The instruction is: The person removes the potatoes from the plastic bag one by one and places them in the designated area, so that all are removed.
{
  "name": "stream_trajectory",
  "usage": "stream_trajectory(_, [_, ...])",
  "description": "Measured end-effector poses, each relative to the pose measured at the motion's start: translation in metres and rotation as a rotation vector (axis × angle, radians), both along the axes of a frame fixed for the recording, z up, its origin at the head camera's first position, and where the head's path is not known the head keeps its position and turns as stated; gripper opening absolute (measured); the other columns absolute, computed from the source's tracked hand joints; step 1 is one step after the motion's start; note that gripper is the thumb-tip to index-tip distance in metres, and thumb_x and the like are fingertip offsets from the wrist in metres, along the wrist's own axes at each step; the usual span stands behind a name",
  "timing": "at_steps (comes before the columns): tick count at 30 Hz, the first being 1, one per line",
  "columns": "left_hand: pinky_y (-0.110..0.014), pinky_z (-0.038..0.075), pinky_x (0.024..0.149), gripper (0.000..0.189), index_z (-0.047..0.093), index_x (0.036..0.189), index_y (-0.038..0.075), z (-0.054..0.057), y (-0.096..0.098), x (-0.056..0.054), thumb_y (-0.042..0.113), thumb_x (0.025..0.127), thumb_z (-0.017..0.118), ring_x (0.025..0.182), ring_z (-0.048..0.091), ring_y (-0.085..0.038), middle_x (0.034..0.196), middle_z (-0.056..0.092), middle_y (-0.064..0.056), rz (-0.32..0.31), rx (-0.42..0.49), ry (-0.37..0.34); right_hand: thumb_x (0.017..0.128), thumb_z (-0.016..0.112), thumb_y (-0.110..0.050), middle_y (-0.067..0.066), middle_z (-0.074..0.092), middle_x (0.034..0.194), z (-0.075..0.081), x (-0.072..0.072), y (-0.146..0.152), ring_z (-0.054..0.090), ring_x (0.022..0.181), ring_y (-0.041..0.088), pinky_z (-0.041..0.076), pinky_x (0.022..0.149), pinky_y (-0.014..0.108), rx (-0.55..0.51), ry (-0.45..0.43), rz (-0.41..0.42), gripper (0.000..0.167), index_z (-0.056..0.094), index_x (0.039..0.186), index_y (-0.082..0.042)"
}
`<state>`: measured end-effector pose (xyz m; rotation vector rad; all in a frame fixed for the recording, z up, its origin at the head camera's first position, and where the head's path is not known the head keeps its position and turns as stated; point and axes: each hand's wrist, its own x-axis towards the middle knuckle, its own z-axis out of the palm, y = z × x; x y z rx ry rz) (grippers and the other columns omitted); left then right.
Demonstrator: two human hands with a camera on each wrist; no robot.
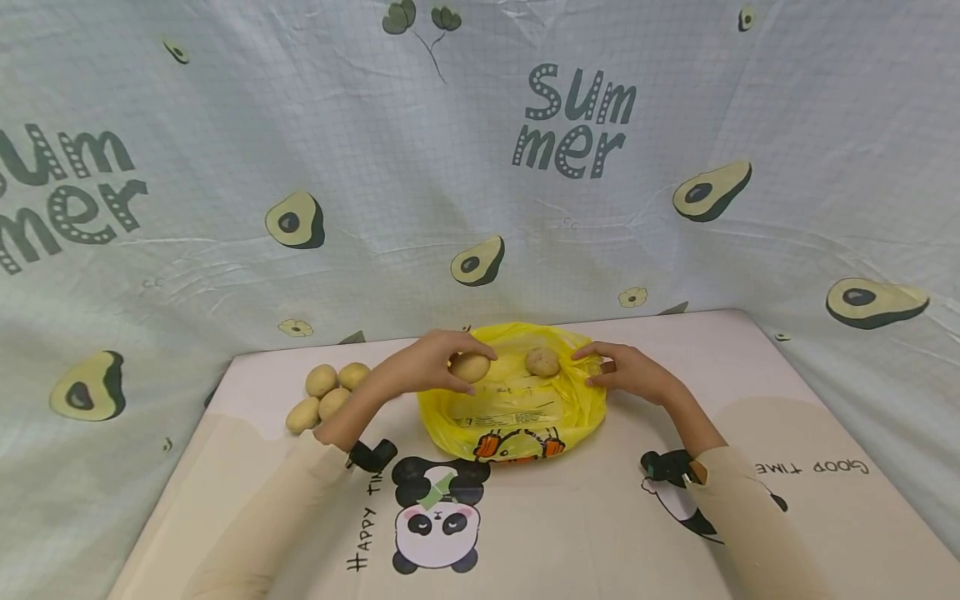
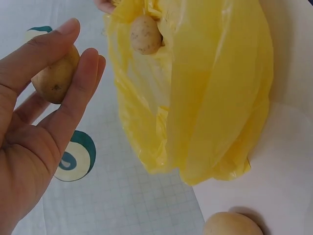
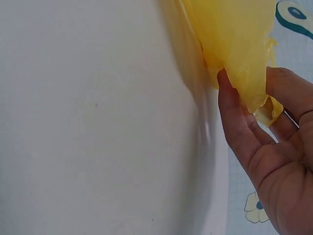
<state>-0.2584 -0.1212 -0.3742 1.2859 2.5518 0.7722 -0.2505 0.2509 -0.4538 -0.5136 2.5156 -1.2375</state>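
Observation:
A yellow plastic bag [image 1: 442, 429] with a cartoon print lies with its mouth wide on the table. My left hand [image 1: 427, 364] holds a potato [image 1: 470, 367] between thumb and fingers over the bag's left side; the left wrist view shows this potato [image 2: 57, 78] gripped near the fingertips. Another potato [image 1: 542, 362] is in the bag's mouth, toward the right. At the right rim, my right hand [image 1: 633, 372] pinches the plastic. Close up in the right wrist view, the bag's gathered edge [image 3: 249, 88] passes between the thumb and fingers.
Several potatoes [image 1: 321, 381] sit in a group at the table's left, beside my left forearm. The pale table [image 1: 570, 533] carries panda prints. Behind its far edge hangs a cloth [image 1: 390, 275] with avocado prints.

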Motion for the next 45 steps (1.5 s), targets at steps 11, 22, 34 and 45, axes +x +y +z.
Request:
stream_trajectory(11, [-0.028,0.054,0.082,0.051,0.069,0.13,0.017,0.0,-0.013,0.006,0.016,0.082,0.087,0.102,0.061,-0.018,0.127,0.067,-0.003,0.039,0.016,-0.05,0.096,0.07,-0.015,0.018,0.047,0.15,-0.001,0.0,0.0,0.061,0.121,0.033,0.056,0.091,0.039,-0.019,-0.021,-0.009,0.041,0.061,0.136,-0.012])
stream_trajectory(22, [-0.033,0.053,0.082,0.044,0.068,0.13,0.016,-0.007,-0.022,0.011,0.011,0.087,0.081,0.1,0.058,-0.02,0.13,0.065,-0.003,0.109,0.119,-0.102,0.096,0.07,-0.016,0.017,0.047,0.151,-0.002,0.0,0.002,0.06,0.115,0.03,0.054,0.09,0.037,-0.006,-0.019,-0.015,0.041,0.061,0.136,-0.012])
stream_trajectory(34, [-0.03,0.053,0.079,0.04,0.067,0.129,0.012,-0.013,-0.036,0.02,0.015,0.091,0.078,0.096,0.058,-0.021,0.13,0.064,-0.008,0.177,0.198,-0.122,0.097,0.07,-0.015,0.017,0.045,0.154,-0.002,0.001,0.002,0.058,0.125,0.037,0.055,0.095,0.043,-0.009,-0.021,-0.018,0.04,0.061,0.136,-0.013])
stream_trajectory(45, [-0.033,0.056,0.082,0.044,0.069,0.127,0.008,-0.014,-0.045,0.029,0.007,0.085,0.082,0.099,0.061,-0.022,0.127,0.067,-0.009,0.246,0.201,-0.083,0.097,0.07,-0.016,0.017,0.044,0.154,-0.004,0.001,0.002,0.057,0.127,0.039,0.054,0.096,0.044,-0.01,-0.018,-0.023,0.041,0.061,0.136,-0.012])
